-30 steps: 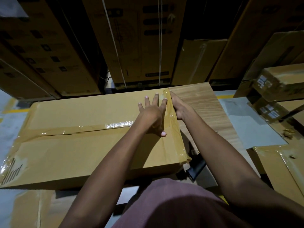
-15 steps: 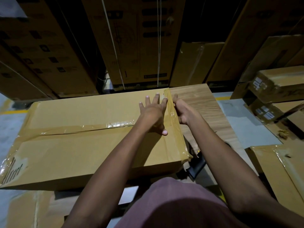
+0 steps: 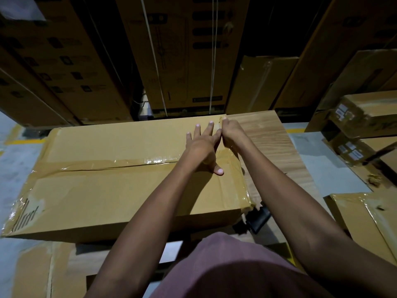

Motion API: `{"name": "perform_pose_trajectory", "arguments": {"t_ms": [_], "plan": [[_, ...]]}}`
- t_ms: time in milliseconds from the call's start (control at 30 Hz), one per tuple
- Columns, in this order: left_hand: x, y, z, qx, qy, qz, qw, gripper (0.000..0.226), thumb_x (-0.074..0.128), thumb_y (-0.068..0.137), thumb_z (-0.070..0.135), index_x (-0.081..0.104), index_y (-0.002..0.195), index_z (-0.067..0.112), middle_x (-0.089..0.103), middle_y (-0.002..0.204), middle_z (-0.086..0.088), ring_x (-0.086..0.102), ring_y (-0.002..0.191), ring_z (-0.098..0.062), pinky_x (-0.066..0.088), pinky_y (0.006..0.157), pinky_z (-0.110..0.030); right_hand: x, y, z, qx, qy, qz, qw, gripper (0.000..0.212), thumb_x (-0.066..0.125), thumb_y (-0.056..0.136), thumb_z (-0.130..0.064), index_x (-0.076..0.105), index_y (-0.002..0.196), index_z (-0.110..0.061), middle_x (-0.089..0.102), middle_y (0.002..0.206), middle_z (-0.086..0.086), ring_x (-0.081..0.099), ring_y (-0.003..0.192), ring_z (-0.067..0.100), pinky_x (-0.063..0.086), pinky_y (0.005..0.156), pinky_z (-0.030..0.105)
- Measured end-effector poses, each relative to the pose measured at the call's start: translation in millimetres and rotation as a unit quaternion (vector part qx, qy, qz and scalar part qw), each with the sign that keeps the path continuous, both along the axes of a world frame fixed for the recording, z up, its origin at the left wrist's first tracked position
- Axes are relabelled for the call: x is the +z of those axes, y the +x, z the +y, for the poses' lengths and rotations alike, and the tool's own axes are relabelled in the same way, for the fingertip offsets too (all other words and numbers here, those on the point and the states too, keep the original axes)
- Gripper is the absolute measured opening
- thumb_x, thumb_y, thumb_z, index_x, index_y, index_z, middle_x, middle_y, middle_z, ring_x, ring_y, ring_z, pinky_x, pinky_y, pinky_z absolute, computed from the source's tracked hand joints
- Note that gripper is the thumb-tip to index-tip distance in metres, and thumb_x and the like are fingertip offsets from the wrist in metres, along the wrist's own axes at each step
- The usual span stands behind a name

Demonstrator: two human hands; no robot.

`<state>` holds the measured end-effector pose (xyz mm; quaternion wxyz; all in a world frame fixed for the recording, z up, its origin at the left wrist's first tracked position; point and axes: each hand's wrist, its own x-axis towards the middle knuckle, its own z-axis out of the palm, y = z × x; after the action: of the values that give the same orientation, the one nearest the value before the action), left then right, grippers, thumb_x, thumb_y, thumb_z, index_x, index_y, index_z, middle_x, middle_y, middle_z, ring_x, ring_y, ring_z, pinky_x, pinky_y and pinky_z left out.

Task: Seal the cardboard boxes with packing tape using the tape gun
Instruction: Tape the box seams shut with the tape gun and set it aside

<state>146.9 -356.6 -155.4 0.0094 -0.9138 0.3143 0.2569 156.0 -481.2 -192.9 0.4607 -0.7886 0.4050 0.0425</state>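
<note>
A long flat cardboard box [image 3: 107, 190] lies across a wood-grain table [image 3: 272, 145]. Glossy brown tape [image 3: 120, 163] runs along its middle seam, and another strip wraps its right end. My left hand [image 3: 203, 147] lies flat on the box top near the right end, fingers spread. My right hand [image 3: 231, 131] presses on the taped right edge at the far corner, its fingers partly hidden over the side. A black object [image 3: 257, 219], perhaps the tape gun's handle, shows below the box's near right corner.
Tall stacks of printed cartons [image 3: 171, 50] stand close behind the table. Taped boxes with white labels [image 3: 354, 117] pile up at the right, and another taped box [image 3: 365, 222] lies at the near right. Flattened cardboard [image 3: 43, 269] lies on the grey floor at the left.
My right hand has slid along the taped right edge toward the box's far corner. My left hand stays flat in nearly the same spot.
</note>
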Motion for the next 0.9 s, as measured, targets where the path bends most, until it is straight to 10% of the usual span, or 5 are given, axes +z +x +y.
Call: {"name": "perform_pose_trajectory", "arguments": {"t_ms": [200,567,900], "plan": [[1,7,3,-0.005,-0.013,0.011,1.0,0.142,0.09,0.065,0.053,-0.011,0.162,0.029,-0.028,0.166,0.002,-0.025,0.151,-0.037,-0.006,0.123,-0.059,31,11,0,0.066,-0.117,0.075,0.988,0.053,0.026,0.111,-0.044,0.056,0.141,-0.013,0.054,0.146,0.015,0.041,0.139,0.034,0.027,0.114,0.051],[-23,17,30,-0.046,-0.135,0.057,0.988,0.14,0.076,0.065,0.075,-0.013,0.161,0.028,-0.033,0.163,0.007,-0.04,0.145,-0.025,-0.023,0.119,-0.052,1,-81,15,0.076,-0.009,-0.036,0.996,0.048,0.037,0.109,-0.043,0.06,0.129,-0.007,0.068,0.111,0.013,0.065,0.1,0.03,0.049,0.076,0.037],[-32,19,35,-0.061,-0.16,0.051,0.984,0.136,0.071,0.066,0.08,-0.011,0.162,0.027,-0.031,0.164,0.006,-0.038,0.146,-0.026,-0.023,0.118,-0.05,9,-110,23,0.078,0.02,-0.044,0.996,0.056,0.032,0.109,-0.049,0.067,0.12,-0.006,0.073,0.105,0.016,0.069,0.098,0.031,0.055,0.094,0.048]]}}
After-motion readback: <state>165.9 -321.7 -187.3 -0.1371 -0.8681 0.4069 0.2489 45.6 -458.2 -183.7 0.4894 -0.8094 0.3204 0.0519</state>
